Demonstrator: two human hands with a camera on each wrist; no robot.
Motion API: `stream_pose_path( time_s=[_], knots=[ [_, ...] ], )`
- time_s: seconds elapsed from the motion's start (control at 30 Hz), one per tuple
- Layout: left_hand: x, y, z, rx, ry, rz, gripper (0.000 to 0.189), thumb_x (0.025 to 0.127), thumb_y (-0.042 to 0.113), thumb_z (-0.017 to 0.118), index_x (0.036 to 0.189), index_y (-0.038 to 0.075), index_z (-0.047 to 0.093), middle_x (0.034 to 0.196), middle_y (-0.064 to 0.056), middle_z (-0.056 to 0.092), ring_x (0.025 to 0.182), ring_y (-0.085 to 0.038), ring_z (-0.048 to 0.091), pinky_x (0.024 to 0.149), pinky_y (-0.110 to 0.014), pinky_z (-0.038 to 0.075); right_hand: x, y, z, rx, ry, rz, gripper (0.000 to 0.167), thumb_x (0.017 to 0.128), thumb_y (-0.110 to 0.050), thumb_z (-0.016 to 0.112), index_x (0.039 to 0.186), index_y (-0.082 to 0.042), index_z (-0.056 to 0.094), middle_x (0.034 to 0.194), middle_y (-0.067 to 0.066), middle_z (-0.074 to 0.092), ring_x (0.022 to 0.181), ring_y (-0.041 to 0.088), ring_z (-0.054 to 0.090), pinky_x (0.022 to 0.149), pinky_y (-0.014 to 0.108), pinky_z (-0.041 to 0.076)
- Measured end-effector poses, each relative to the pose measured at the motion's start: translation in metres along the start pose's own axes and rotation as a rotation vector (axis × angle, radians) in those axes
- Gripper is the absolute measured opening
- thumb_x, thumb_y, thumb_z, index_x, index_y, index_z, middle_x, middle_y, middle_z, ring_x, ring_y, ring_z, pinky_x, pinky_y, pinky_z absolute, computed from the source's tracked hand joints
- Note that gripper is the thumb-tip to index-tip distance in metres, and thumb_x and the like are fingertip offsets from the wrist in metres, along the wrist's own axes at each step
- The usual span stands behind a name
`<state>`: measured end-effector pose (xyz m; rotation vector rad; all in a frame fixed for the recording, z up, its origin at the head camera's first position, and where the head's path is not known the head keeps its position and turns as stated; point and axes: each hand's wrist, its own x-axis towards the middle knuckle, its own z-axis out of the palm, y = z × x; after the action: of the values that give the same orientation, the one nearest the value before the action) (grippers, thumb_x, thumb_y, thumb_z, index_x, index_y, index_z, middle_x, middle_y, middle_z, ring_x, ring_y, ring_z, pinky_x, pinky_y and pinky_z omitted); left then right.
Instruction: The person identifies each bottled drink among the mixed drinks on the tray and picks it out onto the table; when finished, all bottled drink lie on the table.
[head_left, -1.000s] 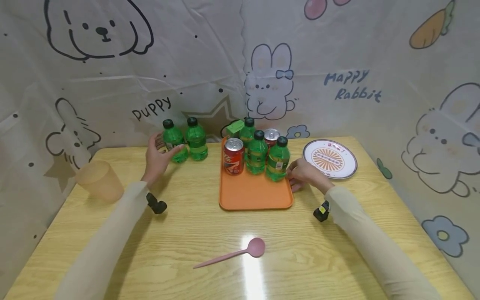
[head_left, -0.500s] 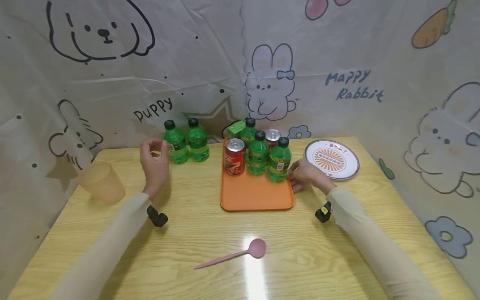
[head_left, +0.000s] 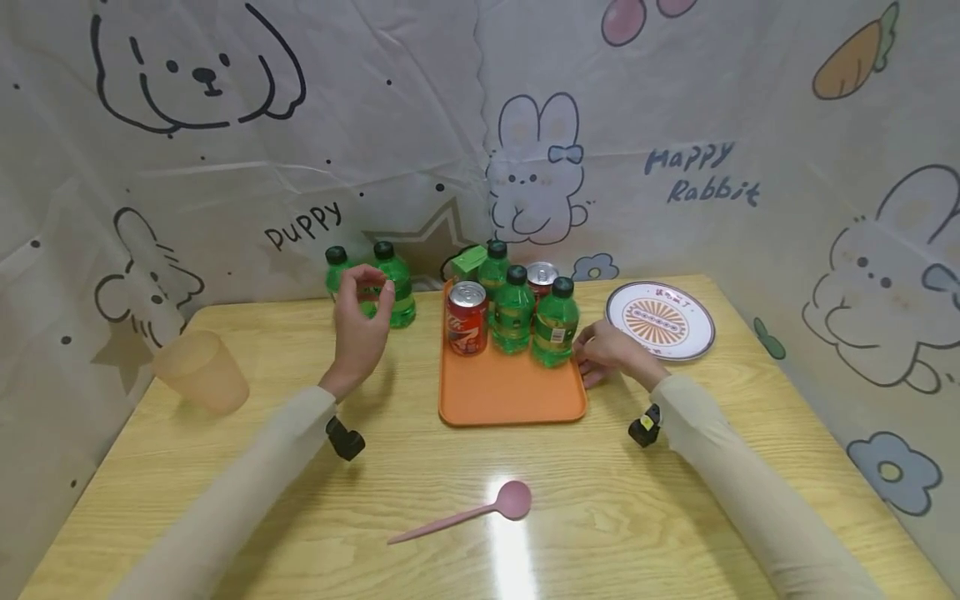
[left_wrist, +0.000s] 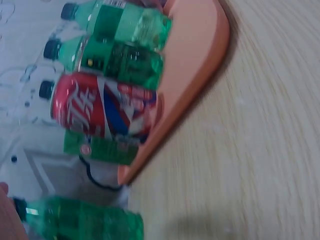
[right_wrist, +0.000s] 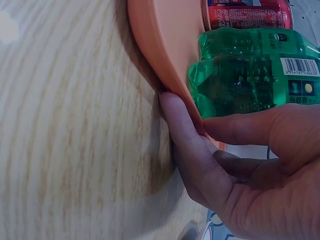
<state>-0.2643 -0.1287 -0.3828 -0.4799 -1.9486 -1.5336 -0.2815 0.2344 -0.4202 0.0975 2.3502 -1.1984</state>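
Note:
My left hand is above the table in front of two green bottles: the left bottle, partly hidden behind it, and the right bottle. Its fingers and thumb curve with a gap between them and hold nothing. At the tray's right edge, my right hand pinches the rim of the orange tray; in the right wrist view, fingers lie along the outside of the rim. A red soda can, another can, several green bottles and a green box stand on the tray.
A patterned plate lies right of the tray. An orange translucent cup leans at the table's left side. A pink spoon lies in front. Printed cloth hangs behind the table.
My left hand has left the left green bottle, drawn back, then moved right in front of both bottles. My right hand stays at the tray's edge.

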Motion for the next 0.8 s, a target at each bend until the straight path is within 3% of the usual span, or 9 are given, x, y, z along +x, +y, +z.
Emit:
stream_pose_path(
  time_s=[0.13, 0.23, 0.43, 0.67, 0.8],
  knots=[
    [0.003, -0.011, 0.013, -0.011, -0.079, 0.012, 0.031, 0.103, -0.005, 0.059, 0.13, -0.015, 0.049, 0.126, -0.035, 0.056, 0.119, -0.043, 0.055, 0.099, -0.051, 0.046, 0.001, 0.001, 0.001, 0.014, 0.001, -0.001, 0.025, 0.101, 0.003, 0.053, 0.122, 0.016, 0.058, 0.088, 0.017, 0.069, 0.068, 0.018, 0.07, 0.066, 0.035, 0.065],
    [0.002, -0.023, 0.021, -0.013, -0.115, 0.017, 0.035, 0.103, -0.002, 0.061, 0.134, -0.011, 0.049, 0.13, -0.03, 0.057, 0.123, -0.044, 0.054, 0.101, -0.06, 0.045, 0.001, 0.002, 0.004, 0.047, -0.003, 0.003, 0.026, 0.101, 0.003, 0.052, 0.122, 0.016, 0.057, 0.084, 0.016, 0.069, 0.067, 0.018, 0.07, 0.067, 0.035, 0.065],
    [0.0, -0.018, 0.034, -0.009, -0.213, 0.022, 0.037, 0.103, 0.004, 0.064, 0.138, -0.004, 0.054, 0.134, -0.019, 0.06, 0.125, -0.036, 0.056, 0.105, -0.055, 0.047, -0.002, 0.002, 0.004, 0.054, -0.022, -0.004, 0.026, 0.1, 0.003, 0.053, 0.121, 0.017, 0.057, 0.085, 0.017, 0.069, 0.069, 0.018, 0.071, 0.068, 0.036, 0.065],
    [0.006, -0.005, 0.054, 0.005, -0.321, 0.048, 0.041, 0.104, 0.01, 0.065, 0.142, 0.003, 0.052, 0.138, -0.015, 0.059, 0.129, -0.036, 0.055, 0.109, -0.048, 0.046, -0.002, -0.002, 0.0, -0.055, 0.005, -0.009, 0.026, 0.101, 0.0, 0.053, 0.122, 0.014, 0.059, 0.091, 0.02, 0.071, 0.072, 0.018, 0.072, 0.066, 0.033, 0.064],
    [0.009, -0.001, 0.067, 0.047, -0.387, 0.023, 0.049, 0.103, 0.015, 0.067, 0.146, 0.002, 0.049, 0.146, -0.016, 0.056, 0.135, -0.037, 0.053, 0.111, -0.052, 0.047, -0.001, -0.002, 0.0, 0.001, -0.008, 0.002, 0.023, 0.101, 0.003, 0.053, 0.12, 0.015, 0.058, 0.09, 0.02, 0.071, 0.071, 0.019, 0.072, 0.068, 0.035, 0.065]
  ],
)
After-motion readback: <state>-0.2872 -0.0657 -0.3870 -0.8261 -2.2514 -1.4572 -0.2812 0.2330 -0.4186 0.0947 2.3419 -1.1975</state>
